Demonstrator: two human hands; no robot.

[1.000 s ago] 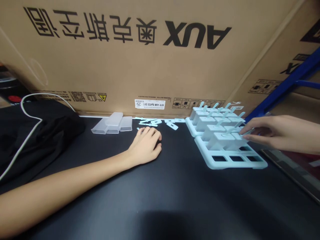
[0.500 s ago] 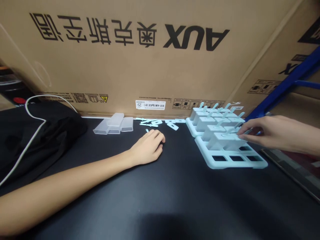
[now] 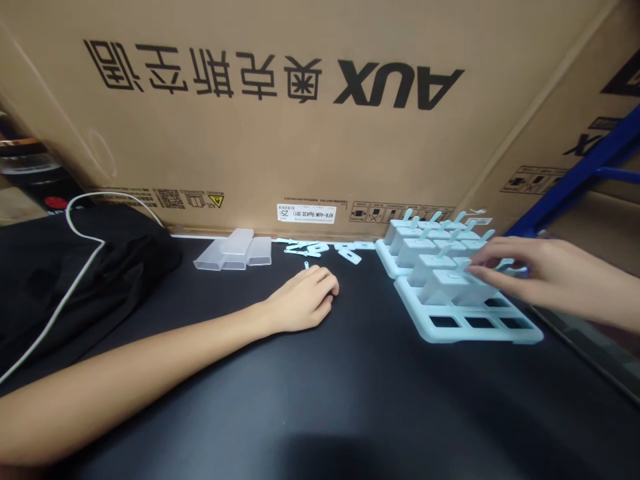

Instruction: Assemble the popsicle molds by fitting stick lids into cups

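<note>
My right hand (image 3: 530,267) reaches in from the right over the light-blue popsicle mold rack (image 3: 450,333). Its thumb and index finger close together at a popsicle stick (image 3: 463,264) on top of a nearer mold. Light-blue plastic also shows under the curled fingers. Pale upright popsicle molds (image 3: 445,283), most with sticks, fill the rear of the rack, while several front slots hold none. My left hand (image 3: 303,299) rests on the black table with fingers loosely curled and nothing visible in them. A loose light-blue stick (image 3: 307,265) lies just behind it.
Several loose light-blue sticks (image 3: 303,249) and flat lid pieces (image 3: 349,255) lie at the back. Translucent sleeves (image 3: 235,247) are stacked left of them. A large cardboard box (image 3: 225,147) stands behind. Black cloth (image 3: 110,253) with a white cable (image 3: 55,307) lies left.
My right hand's fingertips have shifted slightly left across the mold tops, to the stick there. My left hand stays on the table. The whole view has shifted a little.
</note>
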